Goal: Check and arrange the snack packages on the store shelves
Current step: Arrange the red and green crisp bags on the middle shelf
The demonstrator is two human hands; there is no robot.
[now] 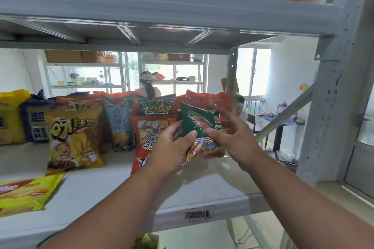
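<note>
You have the green prawn-cracker bag (199, 127) pinched between both hands: your left hand (172, 147) clamps its left edge with the thumb laid across the front, and your right hand (232, 137) grips the right edge, thumb on the print and fingers curled behind. The bag stands upright and leans slightly, its long axis running from 12 to 6 o'clock; whether its bottom seam touches the white shelf board (202, 188) or sits just above it, I cannot tell. It lies dead ahead of both grips, so neither hand is clearly nearer, though your right covers more of the upper half. The slot it would go back into seems to lie at 12 o'clock, just in front of the red bags (210, 99) behind it, with the red cartoon-print bag (149, 137) touching or nearly touching at 9 o'clock. The bag is dark green on top with a red-and-white prawn drawing, and orange and blue lettering lower down; its film looks creased and its top edge crumpled, so expect it to flex, not stand stiff. Farther toward 9 o'clock stand the yellow potato-stick bag (74, 139) and the pale blue yam-chip bag (121, 123).
</note>
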